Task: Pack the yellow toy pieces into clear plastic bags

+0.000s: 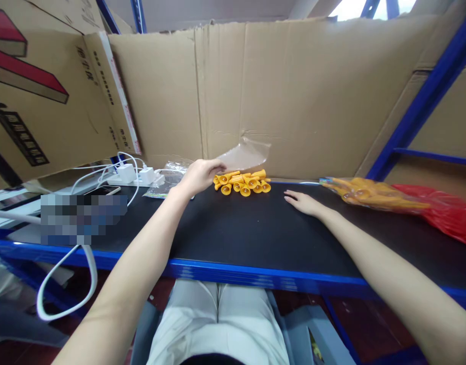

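My left hand (200,176) is closed on one end of a clear plastic bag (250,154), which stretches to the right in front of the cardboard. Just below the bag, several small orange-yellow plastic horns (245,190) lie in a heap on the black tabletop (233,233), most with their bells facing me. My right hand (303,203) rests on the tabletop to the right of the heap, apart from it, with fingers stretched out and holding nothing.
A clear bag of orange-yellow horns (369,192) lies at right beside a red plastic bag (451,215). At left are another clear bag (168,182), white chargers (125,173) with cables, and a phone (103,190). A cardboard wall (293,91) stands behind; blue shelf posts (423,101) frame the right.
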Available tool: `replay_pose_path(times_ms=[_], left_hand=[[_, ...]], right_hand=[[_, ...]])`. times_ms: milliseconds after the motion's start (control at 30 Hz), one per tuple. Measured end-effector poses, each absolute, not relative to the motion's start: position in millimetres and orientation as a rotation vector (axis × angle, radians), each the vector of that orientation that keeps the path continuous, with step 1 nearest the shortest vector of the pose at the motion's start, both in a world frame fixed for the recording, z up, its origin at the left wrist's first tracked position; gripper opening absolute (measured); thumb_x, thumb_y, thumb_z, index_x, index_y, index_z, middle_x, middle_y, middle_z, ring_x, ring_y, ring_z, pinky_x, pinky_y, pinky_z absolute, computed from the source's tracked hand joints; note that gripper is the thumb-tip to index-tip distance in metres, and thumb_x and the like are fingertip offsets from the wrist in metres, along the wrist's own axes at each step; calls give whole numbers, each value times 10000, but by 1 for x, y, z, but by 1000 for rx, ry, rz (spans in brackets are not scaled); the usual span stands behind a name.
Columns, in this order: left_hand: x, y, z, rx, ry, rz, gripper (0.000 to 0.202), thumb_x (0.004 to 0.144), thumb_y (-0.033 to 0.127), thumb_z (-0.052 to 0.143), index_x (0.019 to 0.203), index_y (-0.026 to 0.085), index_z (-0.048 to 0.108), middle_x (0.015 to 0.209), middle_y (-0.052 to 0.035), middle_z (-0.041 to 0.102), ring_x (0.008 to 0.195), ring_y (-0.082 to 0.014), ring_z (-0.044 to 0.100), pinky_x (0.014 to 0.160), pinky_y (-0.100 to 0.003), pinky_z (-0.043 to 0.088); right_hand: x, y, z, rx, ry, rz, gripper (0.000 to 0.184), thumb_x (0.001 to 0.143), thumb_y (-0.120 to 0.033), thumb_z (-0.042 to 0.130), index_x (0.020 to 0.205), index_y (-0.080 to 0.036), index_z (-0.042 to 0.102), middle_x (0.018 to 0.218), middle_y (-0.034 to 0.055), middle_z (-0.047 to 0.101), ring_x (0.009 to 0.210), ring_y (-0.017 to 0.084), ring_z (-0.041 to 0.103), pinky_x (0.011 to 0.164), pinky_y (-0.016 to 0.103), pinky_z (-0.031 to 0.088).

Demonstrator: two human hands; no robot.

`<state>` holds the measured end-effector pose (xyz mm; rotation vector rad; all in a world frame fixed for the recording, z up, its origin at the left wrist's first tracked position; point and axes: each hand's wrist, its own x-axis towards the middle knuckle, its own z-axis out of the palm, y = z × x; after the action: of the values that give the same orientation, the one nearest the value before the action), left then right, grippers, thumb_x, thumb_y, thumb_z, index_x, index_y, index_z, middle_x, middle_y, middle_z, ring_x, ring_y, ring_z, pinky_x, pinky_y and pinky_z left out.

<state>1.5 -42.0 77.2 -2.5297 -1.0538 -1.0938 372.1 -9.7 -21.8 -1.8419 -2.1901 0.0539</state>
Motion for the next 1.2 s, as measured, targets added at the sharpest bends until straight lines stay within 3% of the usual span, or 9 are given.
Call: replay_pose_path(times_ms=[200, 300, 467, 600, 800, 967, 1100, 1200], left_hand=[[-7, -29, 66, -2807, -1431, -276, 296, 618, 22, 447, 730, 163, 683, 690, -12, 671, 649, -128, 594, 578, -190, 403], [-7, -23, 56, -2774, -1617, -1, 296, 581, 6, 452, 708, 150, 678, 687, -29, 663, 636, -134, 580, 555, -194, 390], [-2, -17, 45, -2717, -1659, 75, 305, 590, 29, 473, 785, 155, 670, 776, -56, 668, 689, -151, 583, 567, -203, 392], [0, -15, 42, -2666, -1654, 117, 298, 626, 49, 463, 816, 161, 664, 837, -72, 665, 727, -168, 586, 594, -223, 407], [1, -15, 39, -2618, -1649, 112, 292, 645, 72, 470, 855, 179, 643, 894, -70, 657, 798, -194, 588, 651, -252, 428], [-1, -12, 36, -2604, -1665, 95, 259, 663, 103, 471, 850, 182, 632, 895, -71, 652, 812, -204, 590, 666, -263, 436], [-1, -11, 35, -2600, -1664, 84, 224, 708, 139, 456, 842, 165, 634, 903, -91, 656, 816, -210, 600, 681, -273, 442], [1, -11, 34, -2577, -1703, 87, 222, 744, 186, 456, 870, 151, 635, 935, -112, 656, 843, -224, 606, 696, -282, 448]], right_hand=[[371, -11, -21, -1849, -2193, 53, 518, 870, -391, 324, 1270, -105, 486, 1348, 100, 425, 1251, 215, 383, 1063, 333, 273], [372, -10, -22, -1835, -2188, 50, 500, 866, -387, 331, 1260, -129, 499, 1345, 93, 429, 1247, 220, 387, 1058, 351, 284], [374, -8, -23, -1818, -2208, 25, 491, 864, -379, 339, 1239, -116, 517, 1323, 111, 453, 1228, 233, 413, 1041, 371, 311], [367, -10, -15, -1744, -2247, -203, 496, 854, -342, 368, 1260, -81, 481, 1330, 144, 440, 1225, 249, 416, 1033, 392, 318], [315, -13, 18, -1492, -2271, -492, 497, 833, -249, 390, 1320, -147, 392, 1347, 119, 428, 1216, 267, 415, 1013, 520, 283], [266, -6, 30, -1443, -2369, -542, 519, 817, -239, 399, 1328, -153, 374, 1379, 120, 383, 1209, 279, 410, 991, 529, 278], [244, 0, 29, -1515, -2430, -536, 419, 814, -204, 366, 1207, -147, 501, 1230, 129, 538, 1116, 267, 493, 977, 502, 274], [240, 1, 28, -1617, -2418, -519, 410, 801, -197, 366, 1178, -140, 518, 1126, 136, 597, 1055, 261, 531, 970, 488, 270]])
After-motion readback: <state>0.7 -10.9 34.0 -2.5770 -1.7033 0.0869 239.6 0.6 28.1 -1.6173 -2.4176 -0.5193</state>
